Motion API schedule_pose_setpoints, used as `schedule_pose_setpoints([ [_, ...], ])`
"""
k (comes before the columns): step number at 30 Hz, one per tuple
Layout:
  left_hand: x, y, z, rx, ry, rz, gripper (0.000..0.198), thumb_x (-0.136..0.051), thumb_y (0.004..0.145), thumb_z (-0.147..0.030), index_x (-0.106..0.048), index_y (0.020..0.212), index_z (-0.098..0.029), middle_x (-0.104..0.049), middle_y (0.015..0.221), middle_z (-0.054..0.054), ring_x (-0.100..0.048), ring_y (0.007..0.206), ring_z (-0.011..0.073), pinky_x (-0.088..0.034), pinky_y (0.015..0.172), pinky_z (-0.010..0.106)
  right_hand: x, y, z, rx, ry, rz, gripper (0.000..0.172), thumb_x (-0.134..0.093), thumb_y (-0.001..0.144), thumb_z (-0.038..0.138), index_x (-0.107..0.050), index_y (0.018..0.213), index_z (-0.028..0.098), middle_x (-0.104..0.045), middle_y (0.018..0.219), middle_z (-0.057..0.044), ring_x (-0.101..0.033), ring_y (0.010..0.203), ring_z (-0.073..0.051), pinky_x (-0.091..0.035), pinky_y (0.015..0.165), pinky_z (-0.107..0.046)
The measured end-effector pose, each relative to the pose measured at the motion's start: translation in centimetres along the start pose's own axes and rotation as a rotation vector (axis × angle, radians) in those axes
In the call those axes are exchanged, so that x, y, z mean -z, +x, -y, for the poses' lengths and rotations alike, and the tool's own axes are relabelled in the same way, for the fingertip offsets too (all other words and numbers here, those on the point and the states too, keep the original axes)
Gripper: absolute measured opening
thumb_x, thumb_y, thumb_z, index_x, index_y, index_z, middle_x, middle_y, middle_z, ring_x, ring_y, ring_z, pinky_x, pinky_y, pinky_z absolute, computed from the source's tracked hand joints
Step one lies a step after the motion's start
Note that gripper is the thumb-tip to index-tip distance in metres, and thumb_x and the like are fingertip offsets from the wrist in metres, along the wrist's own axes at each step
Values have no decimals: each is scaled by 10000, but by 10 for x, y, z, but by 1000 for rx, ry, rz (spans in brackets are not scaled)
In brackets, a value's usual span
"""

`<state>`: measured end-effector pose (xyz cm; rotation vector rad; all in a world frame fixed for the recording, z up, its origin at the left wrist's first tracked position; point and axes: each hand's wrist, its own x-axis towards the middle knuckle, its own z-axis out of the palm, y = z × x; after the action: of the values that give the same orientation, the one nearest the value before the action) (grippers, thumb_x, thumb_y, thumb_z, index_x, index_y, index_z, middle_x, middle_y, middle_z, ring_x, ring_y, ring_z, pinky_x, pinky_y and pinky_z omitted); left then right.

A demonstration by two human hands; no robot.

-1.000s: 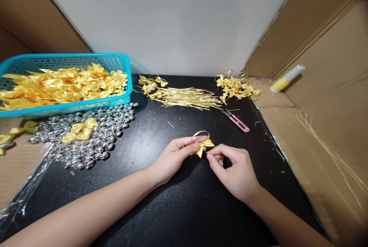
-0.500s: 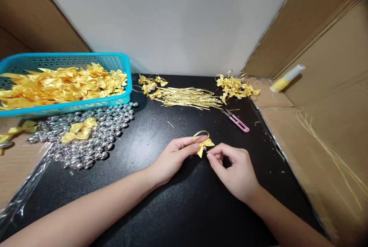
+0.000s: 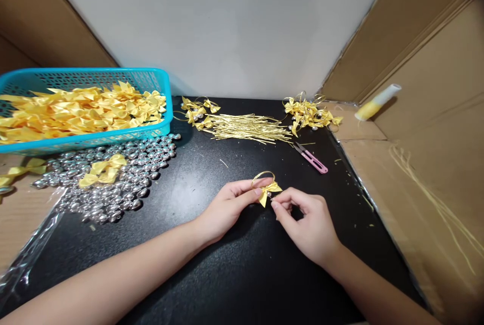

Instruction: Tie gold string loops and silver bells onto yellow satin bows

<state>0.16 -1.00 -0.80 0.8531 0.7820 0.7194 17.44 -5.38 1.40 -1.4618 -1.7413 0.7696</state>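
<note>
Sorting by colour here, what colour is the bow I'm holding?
The bow is yellow, with a gold loop above it; the head view shows it best.

Black tabletop (image 3: 227, 274), white wall (image 3: 227, 27), cardboard panels (image 3: 434, 113) flanking.

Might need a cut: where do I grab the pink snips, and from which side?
Take the pink snips by the pink handle end, from the right: they lie flat, metal blades pointing away-left, handle nearest the right hand.
</note>
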Motion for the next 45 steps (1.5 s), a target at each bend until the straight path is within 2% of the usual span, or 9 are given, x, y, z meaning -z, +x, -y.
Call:
schedule_pose_setpoints([
  [10, -1, -1, 0, -27, 15, -14, 282, -674, 821, -254, -716, 1100, -242, -719, 1141, 28, -612, 1116, 195, -365, 1042, 323, -4, -1, 0, -111, 132, 46, 143, -532, 863, 206, -557, 722, 192, -645, 581, 11, -623, 540, -124, -457, 536, -208],
  [18, -2, -2, 0, -28, 3, -7, 244, -675, 823, -260, -732, 1060, -255, -740, 1080, 0, -632, 1057, 176, -382, 1019, 303, -10, -3, -4, -186, 247, 83, 144, -519, 891, 262, -550, 769, 193, -675, 631, -12, -637, 565, -139, -489, 523, -220],
  [24, -4, -2, 0, -95, -5, -36, 235, -678, 826, -230, -713, 1058, -228, -705, 1146, 1, -597, 1096, 147, -397, 970, 238, -12, -4, -5, -228, 316, 93, 145, -523, 900, 284, -545, 790, 192, -681, 646, -16, -645, 586, -141, -500, 543, -229],
  [27, -6, -2, 0, -133, -68, -10, 192, -671, 837, -233, -648, 1027, -220, -731, 914, -18, -638, 858, 101, -442, 826, 216, -14, -4, -6, -236, 330, 91, 144, -524, 902, 287, -540, 795, 192, -684, 646, -16, -636, 574, -133, -501, 547, -230],
  [29, -7, -3, 1, -135, -83, 15, 128, -657, 852, -236, -584, 954, -211, -693, 738, -48, -609, 708, 77, -436, 741, 204, -14, -4, -7, -235, 335, 88, 147, -526, 903, 292, -540, 798, 190, -685, 644, -16, -634, 570, -132, -503, 549, -231],
  [31, -7, -4, 2, -133, -69, 24, 120, -642, 865, -237, -529, 885, -200, -655, 668, -61, -580, 653, 69, -417, 701, 198, -14, -4, -6, -233, 339, 87, 150, -527, 903, 296, -543, 801, 188, -686, 643, -18, -636, 569, -133, -505, 549, -234],
  [34, -7, -5, 2, -138, -42, 12, 147, -639, 865, -245, -501, 861, -195, -644, 674, -55, -580, 657, 83, -408, 691, 211, -14, -4, -4, -232, 348, 86, 153, -525, 902, 294, -539, 795, 187, -687, 639, -22, -637, 564, -135, -504, 546, -235],
  [40, -10, -6, 1, -149, 3, -27, 180, -657, 846, -276, -495, 837, -199, -624, 637, -50, -618, 774, 132, -426, 770, 247, -13, -3, -2, -251, 360, 92, 144, -523, 894, 280, -529, 780, 191, -680, 619, -18, -628, 553, -133, -494, 537, -233],
  [45, -9, -6, 3, -162, 8, -26, 156, -627, 872, -248, -484, 836, -197, -637, 659, -48, -624, 811, 118, -430, 785, 232, -13, -3, 0, -258, 347, 108, 147, -518, 889, 267, -516, 761, 193, -672, 597, -14, -608, 532, -129, -483, 533, -233],
])
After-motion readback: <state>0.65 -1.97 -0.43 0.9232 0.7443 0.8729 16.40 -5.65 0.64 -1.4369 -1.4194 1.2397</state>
